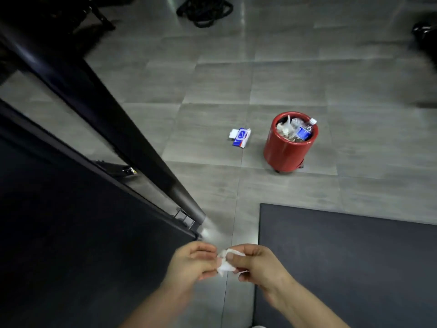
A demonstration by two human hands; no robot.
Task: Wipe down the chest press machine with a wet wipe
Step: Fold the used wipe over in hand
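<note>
The left grip (191, 259) and right grip (257, 261) both pinch the crumpled wipe (224, 266) between them, curled tight on it. The machine bar (132, 143) stands just beyond the left grip. Pulling too hard may rip the wipe, or it may drop.

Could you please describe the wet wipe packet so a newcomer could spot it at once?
Find the red bin full of rubbish standing on the grey tiled floor. Just to its left, apart from it, lies the wet wipe packet. It is the only small, flat, blue and white thing there.
</note>
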